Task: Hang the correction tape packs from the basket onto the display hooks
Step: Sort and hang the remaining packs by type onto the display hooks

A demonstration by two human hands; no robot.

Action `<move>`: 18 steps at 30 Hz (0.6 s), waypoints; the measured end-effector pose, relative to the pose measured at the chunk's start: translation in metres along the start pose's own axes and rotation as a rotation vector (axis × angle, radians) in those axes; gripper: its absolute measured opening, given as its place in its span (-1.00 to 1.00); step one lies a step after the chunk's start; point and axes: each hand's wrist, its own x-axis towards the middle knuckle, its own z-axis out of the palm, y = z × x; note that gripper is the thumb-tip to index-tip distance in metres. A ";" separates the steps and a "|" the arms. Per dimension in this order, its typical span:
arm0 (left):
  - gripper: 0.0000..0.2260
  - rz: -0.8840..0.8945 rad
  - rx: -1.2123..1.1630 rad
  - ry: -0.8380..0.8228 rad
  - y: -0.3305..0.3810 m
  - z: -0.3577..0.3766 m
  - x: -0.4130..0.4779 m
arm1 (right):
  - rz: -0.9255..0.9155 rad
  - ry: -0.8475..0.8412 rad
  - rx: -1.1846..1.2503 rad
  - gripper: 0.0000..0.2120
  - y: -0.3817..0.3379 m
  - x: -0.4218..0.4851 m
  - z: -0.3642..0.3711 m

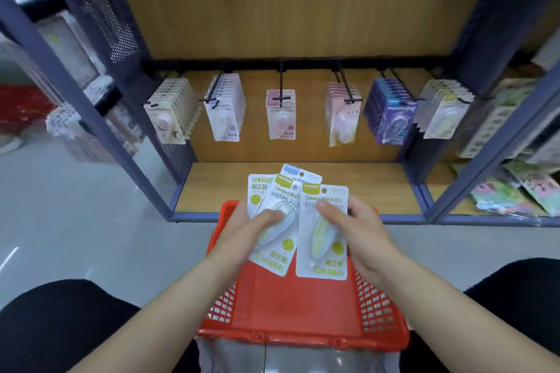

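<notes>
Head view, left hand: the left hand (257,225) grips three fanned packs (262,191), with the thumb pressed across a clear blister and the fingers behind the cards.
Head view, right hand: the right hand (362,230) pinches a single pack (331,263) by its side edge, thumb on the front and fingers behind. This pack overlaps the fan's edge.
Where the packs are: all are held above the red basket (303,338), below and well apart from the display hooks (281,82).
Handling, judged: light, flat, stiff card. The glossy face and smooth blister are likely slippery, and the card would bend if squeezed hard.
Where to hold, judged: by the lower card or the blister sides, leaving the round hang hole at the top free for the prong.
Materials and shapes: the packs are white glossy cards with rounded corners, coloured headers and oval transparent domes. The basket is red plastic lattice. The hooks are thin dark metal prongs on a dark rail. The back panel (272,9) is wood-grain board.
Matching row, judged: the green-labelled row (442,109) at far right looks the likeliest home.
</notes>
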 end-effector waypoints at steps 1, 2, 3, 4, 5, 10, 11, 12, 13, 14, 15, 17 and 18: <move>-0.75 0.003 -0.019 0.015 0.001 0.003 -0.002 | -0.007 0.026 0.016 -0.83 0.000 -0.002 0.003; -0.75 0.002 -0.031 0.029 0.002 0.006 -0.001 | -0.008 0.039 0.041 -0.83 0.000 -0.003 0.006; -0.76 0.002 -0.041 0.042 0.003 0.006 0.000 | -0.004 0.039 0.071 -0.83 0.000 -0.004 0.010; -0.76 0.001 -0.046 0.054 0.006 0.008 0.002 | -0.010 0.039 0.082 -0.82 0.000 -0.004 0.013; -0.76 0.004 -0.040 0.069 0.008 0.009 0.004 | -0.029 0.050 0.064 -0.81 -0.001 -0.003 0.016; -0.59 0.034 0.053 0.116 0.016 0.012 0.009 | -0.109 0.128 -0.061 -0.83 -0.002 0.003 0.024; -0.61 0.033 0.058 0.116 0.017 0.012 0.010 | -0.111 0.137 -0.082 -0.82 -0.002 0.004 0.025; -0.65 0.031 0.065 0.110 0.017 0.013 0.011 | -0.113 0.142 -0.102 -0.82 -0.001 0.006 0.025; -0.68 0.030 0.076 0.101 0.019 0.013 0.011 | -0.117 0.146 -0.122 -0.81 -0.001 0.007 0.025; -0.70 0.035 0.093 0.087 0.019 0.013 0.013 | -0.121 0.151 -0.141 -0.81 -0.001 0.009 0.026; -0.69 0.047 0.110 0.073 0.019 0.012 0.014 | -0.125 0.159 -0.159 -0.81 0.000 0.010 0.027; -0.63 0.069 0.131 0.045 0.020 0.010 0.015 | -0.127 0.168 -0.175 -0.82 0.002 0.014 0.027; -0.61 0.073 0.139 0.036 0.019 0.009 0.017 | -0.127 0.165 -0.175 -0.82 0.002 0.015 0.027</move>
